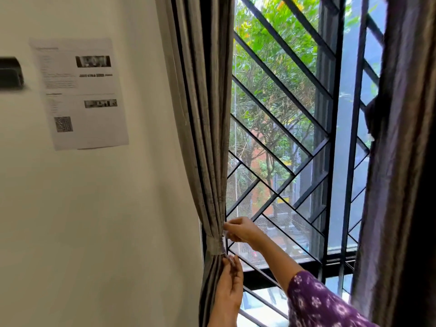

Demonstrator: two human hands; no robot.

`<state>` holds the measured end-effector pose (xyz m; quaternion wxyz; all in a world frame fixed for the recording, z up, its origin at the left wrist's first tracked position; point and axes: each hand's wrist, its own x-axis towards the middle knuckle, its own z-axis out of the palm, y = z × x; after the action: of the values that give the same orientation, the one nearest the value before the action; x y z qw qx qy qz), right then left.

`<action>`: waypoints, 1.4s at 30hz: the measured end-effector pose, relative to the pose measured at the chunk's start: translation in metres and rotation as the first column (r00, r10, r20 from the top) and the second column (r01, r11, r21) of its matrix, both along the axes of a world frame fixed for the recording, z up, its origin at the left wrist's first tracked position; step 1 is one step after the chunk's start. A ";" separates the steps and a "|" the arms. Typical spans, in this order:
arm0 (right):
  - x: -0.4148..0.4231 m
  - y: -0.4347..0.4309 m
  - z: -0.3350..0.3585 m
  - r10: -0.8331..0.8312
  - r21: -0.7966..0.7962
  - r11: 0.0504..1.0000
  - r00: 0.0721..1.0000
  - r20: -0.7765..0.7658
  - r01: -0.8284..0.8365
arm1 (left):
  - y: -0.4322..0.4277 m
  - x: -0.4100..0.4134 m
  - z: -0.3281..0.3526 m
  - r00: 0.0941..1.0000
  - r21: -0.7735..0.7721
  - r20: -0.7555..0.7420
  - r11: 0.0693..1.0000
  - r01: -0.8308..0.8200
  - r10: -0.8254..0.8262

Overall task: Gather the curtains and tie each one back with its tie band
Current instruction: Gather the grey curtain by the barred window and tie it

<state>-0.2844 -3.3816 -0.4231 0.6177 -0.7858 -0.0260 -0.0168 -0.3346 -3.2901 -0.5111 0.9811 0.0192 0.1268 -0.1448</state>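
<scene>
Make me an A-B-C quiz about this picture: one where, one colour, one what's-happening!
1. Where is the paper sheet?
A) on the wall left of the grey curtain
B) on the window bars
C) on the floor
2. What colour is the sleeve?
A) red
B) purple with white pattern
C) green
3. The grey curtain is:
A) spread across the window
B) gathered, tie band around it
C) lying down
Answers: 1 A, stuck on the wall; 2 B, bottom right; 3 B, band cinches it.
</scene>
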 end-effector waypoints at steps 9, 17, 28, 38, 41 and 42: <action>0.010 0.021 0.010 -0.095 0.105 0.988 0.979 -0.181 0.116 | 0.007 0.011 0.000 1.000 0.153 -0.017 0.988 -0.016 0.018; 0.014 0.019 0.006 -0.156 0.097 0.980 0.977 -0.143 0.171 | -0.005 0.028 -0.007 0.990 0.422 -0.045 0.901 -0.100 0.131; 0.011 0.018 -0.008 -0.304 0.230 0.930 0.952 0.044 0.287 | 0.010 0.014 -0.003 0.999 0.617 -0.046 0.786 0.031 -0.003; -0.019 0.007 -0.052 0.051 0.308 0.951 0.978 -0.201 0.014 | 0.072 0.041 -0.016 0.809 0.726 0.542 -0.357 -0.588 -0.228; -0.022 0.020 -0.071 0.092 0.266 0.963 0.985 -0.146 -0.050 | 0.078 0.051 -0.007 0.742 0.701 0.460 -0.314 -0.641 -0.488; -0.021 0.024 -0.074 0.058 0.238 0.971 0.992 -0.110 -0.030 | 0.077 0.050 -0.004 0.727 0.667 0.441 -0.349 -0.658 -0.527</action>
<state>-0.3056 -3.3579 -0.4973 0.7075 -0.7056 -0.0051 0.0397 -0.2847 -3.2129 -0.5154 0.4735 0.8540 -0.1796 0.1195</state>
